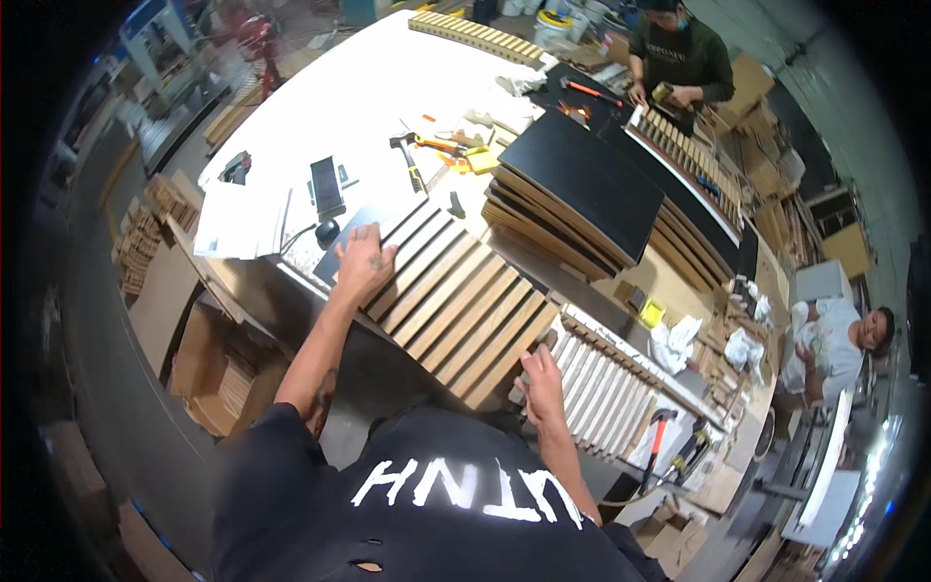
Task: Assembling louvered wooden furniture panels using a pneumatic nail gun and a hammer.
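Tan wooden slats on dark backing form the ribbed rectangular slat panel (pixel 456 306), lying at the white worktable's (pixel 339 97) near edge. The left hand (pixel 364 264) presses flat, fingers spread, on its far corner; the right hand (pixel 541 380) clasps its near corner.

Slatted panel (pixel 456 306): matt, smooth wooden strips on dark backing. At one o'clock from it, stacked boards (pixel 572 189) show matt black faces, raw wood edges.
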Available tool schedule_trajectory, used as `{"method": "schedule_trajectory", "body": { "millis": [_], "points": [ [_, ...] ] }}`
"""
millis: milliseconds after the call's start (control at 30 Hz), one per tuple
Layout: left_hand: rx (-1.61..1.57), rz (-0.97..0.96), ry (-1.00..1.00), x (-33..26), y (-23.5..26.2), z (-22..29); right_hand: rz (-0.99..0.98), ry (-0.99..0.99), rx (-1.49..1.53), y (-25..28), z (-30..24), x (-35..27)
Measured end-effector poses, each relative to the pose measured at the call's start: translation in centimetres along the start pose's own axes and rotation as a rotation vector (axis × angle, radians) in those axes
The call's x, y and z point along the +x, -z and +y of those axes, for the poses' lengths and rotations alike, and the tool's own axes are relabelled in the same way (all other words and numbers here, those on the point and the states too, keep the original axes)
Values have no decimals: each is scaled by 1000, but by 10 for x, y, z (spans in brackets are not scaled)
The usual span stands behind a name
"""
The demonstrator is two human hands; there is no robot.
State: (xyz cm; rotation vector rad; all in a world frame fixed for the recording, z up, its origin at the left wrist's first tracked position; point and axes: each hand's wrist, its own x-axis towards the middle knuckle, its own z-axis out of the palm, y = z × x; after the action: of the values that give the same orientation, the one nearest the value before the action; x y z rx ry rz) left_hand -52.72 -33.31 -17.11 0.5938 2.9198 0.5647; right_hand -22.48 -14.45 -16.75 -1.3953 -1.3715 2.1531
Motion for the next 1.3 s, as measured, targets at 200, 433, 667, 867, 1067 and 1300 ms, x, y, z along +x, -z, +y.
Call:
{"method": "schedule_trajectory", "body": {
  "millis": [200,433,667,867,1067,1300],
  "points": [
    [-183,99,-156,24,-4,-37,-19,244,-462,-50,0,23],
    [-187,293,-200,3,31,-16,-57,380,-303,-70,-9,45],
    [-182,197,-134,18,15,-40,15,414,-569,-82,-11,57],
    [-399,146,-87,34,29,-59,-49,285,-683,-102,-40,54],
    [-479,-71,10,51,32,-82,-255,192,115,-102,-11,55],
    [-688,-372,68,80,11,-134,-261,97,21,-122,-18,62]
  ]
}}
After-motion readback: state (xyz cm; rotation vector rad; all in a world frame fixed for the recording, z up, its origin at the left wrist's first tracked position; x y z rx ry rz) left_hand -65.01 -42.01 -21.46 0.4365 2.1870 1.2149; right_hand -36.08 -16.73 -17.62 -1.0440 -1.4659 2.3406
